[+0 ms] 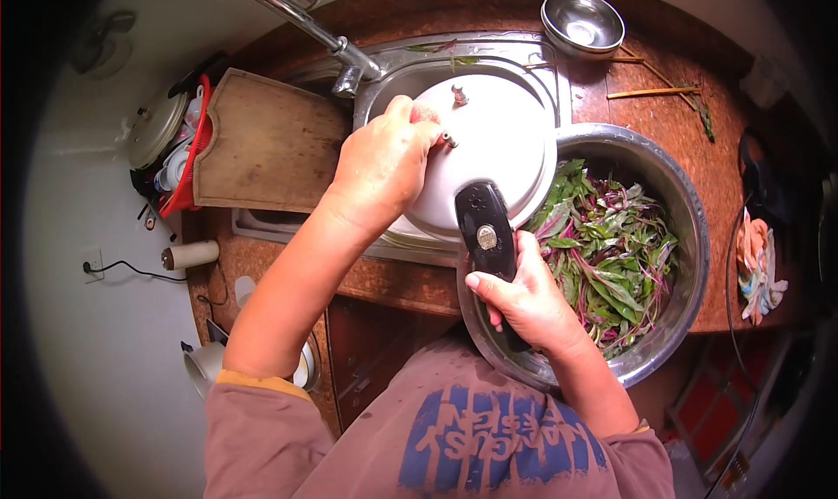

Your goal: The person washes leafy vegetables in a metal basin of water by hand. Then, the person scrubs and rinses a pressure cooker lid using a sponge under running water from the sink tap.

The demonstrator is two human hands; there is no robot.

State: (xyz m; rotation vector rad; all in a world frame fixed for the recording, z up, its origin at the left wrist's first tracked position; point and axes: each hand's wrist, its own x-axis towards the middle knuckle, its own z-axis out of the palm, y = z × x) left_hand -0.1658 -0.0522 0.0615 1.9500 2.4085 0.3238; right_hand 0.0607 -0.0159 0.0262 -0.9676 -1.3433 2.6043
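Over the metal sink (416,55), your right hand (518,294) is curling round the black handle (485,237) of the white pot lid (506,137). Your left hand (381,163) is bending its fingers in by the small metal knob (449,138) on top; I cannot tell if they are pinching it. The big metal bowl (694,263) of leaves (611,254) is sitting just beside the lid, and a wooden board (266,145) is lying on the other side.

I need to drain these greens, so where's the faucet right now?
In the head view, the faucet stands at upper left, behind the sink, just right of the cutting board.
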